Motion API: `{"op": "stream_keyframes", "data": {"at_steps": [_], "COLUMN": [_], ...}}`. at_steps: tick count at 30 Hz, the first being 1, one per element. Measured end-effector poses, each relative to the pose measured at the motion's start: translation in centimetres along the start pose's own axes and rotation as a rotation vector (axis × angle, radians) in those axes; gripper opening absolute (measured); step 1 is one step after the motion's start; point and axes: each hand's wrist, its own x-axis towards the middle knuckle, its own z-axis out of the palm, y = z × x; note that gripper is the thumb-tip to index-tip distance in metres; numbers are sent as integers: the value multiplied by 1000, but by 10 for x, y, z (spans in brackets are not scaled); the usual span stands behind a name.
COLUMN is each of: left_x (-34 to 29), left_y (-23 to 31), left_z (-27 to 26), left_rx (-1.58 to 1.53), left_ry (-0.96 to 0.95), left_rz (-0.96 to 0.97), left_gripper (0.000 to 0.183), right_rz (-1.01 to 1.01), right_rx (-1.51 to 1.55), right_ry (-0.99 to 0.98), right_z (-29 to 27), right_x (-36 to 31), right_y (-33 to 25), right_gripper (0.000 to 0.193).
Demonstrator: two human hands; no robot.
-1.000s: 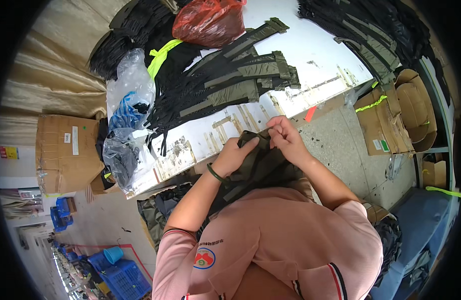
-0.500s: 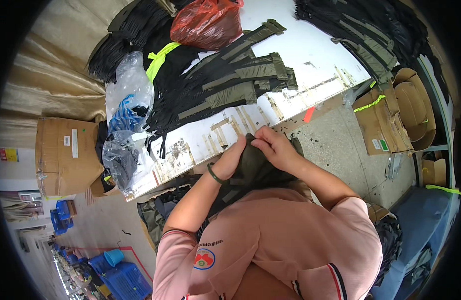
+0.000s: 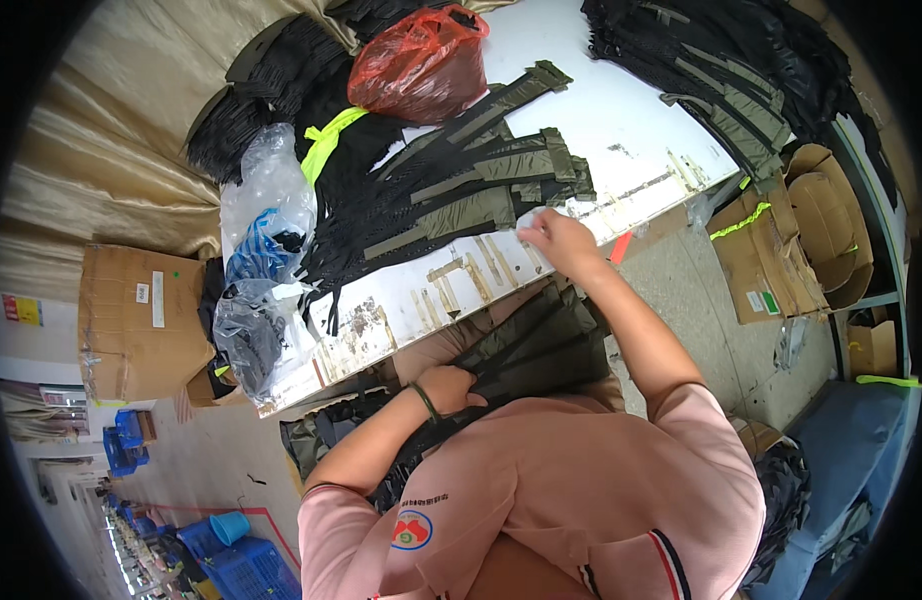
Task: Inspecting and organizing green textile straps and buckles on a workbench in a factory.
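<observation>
A dark green and black fabric piece (image 3: pixel 541 345) lies spread across my lap, below the table's front edge. My left hand (image 3: pixel 447 391), wearing a dark green bangle (image 3: pixel 425 402), is curled closed at the fabric's left side. At the table's front edge my right hand (image 3: pixel 565 243) has its fingers pinched together. A small pale bit shows at the fingertips, too small to name. Just beyond that hand are several olive and black strap pieces (image 3: pixel 471 205), laid overlapping on the white table (image 3: pixel 601 130).
A red plastic bag (image 3: pixel 419 65) sits at the back, left of centre, by a neon yellow strip (image 3: pixel 329 140). Clear plastic bags (image 3: pixel 266 200) lie at the table's left end. Cardboard boxes stand left (image 3: pixel 131 330) and right (image 3: pixel 766 255). More dark straps (image 3: pixel 721 75) are heaped far right.
My hands were together at the raised fabric by the table edge. They have parted: my left went down and left, my right up onto the table edge. The fabric now lies lower on my lap.
</observation>
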Motion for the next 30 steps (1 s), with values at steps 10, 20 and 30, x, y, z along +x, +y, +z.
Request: {"op": "stream_keyframes", "data": {"at_steps": [10,20,30], "left_x": [22,71,69], "left_y": [-1,28,42], "left_z": [-119,-108,-94], "left_rx": [-230,-740,-1054], "left_ry": [996,737,674], "left_rz": [206,156,174], "left_gripper": [37,16,16], "right_rz": [-367,-340,-347], "right_rx": [368,114,22], "right_ry": [-277,480,305], "right_z": [28,-13,6], "right_x": [-49,-91,-78], "right_y": [-22,-37,-25], "right_gripper": [26,37,26]}}
